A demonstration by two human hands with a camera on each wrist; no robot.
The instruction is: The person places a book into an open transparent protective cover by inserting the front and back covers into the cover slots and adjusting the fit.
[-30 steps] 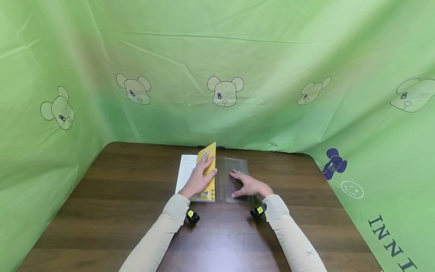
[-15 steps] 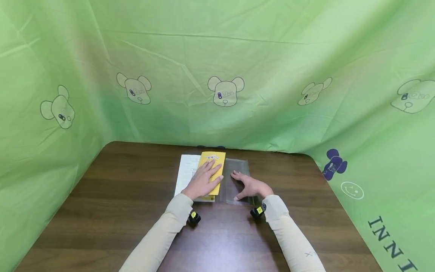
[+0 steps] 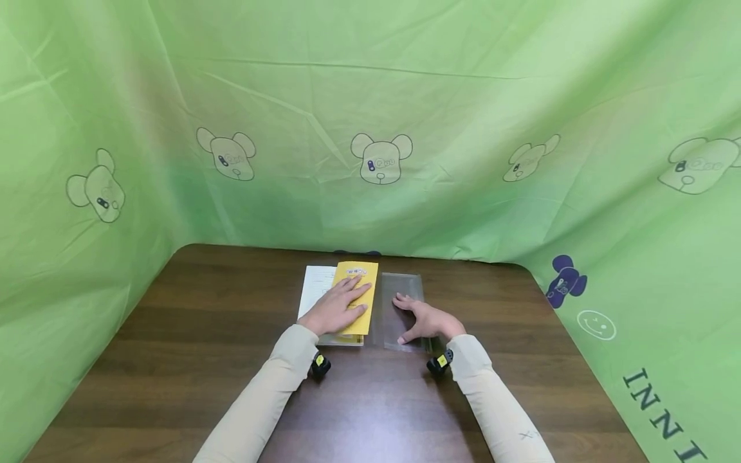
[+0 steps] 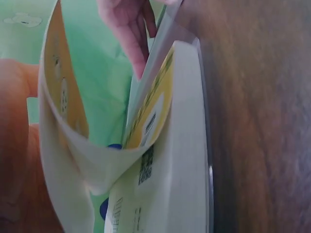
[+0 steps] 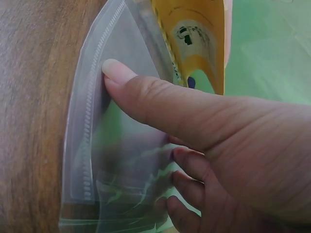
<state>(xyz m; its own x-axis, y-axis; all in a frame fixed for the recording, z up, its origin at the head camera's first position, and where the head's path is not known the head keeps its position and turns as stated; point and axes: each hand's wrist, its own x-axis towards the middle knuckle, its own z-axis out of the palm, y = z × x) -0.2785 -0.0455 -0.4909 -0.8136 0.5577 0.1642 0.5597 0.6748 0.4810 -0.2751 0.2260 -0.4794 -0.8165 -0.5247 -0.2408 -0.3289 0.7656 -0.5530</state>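
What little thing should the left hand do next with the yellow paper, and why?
Probably the left hand should gently ease the bowed yellow paper cover toward the clear plastic sheet: the cover bends up off the white paper pages, its free edge lies close beside the sheet, and the right hand has its thumb resting on that plastic.

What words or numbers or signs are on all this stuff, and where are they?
"INNI": on the green curtain, right side, running toward the bottom edge.
An "X"-like mark: right sleeve.
Smiley face, no words: on the curtain.
Too blurred: lettering on the mouse-head drawings.
Too small or blurred: print on the yellow cover and white page, marks on the yellow tags.
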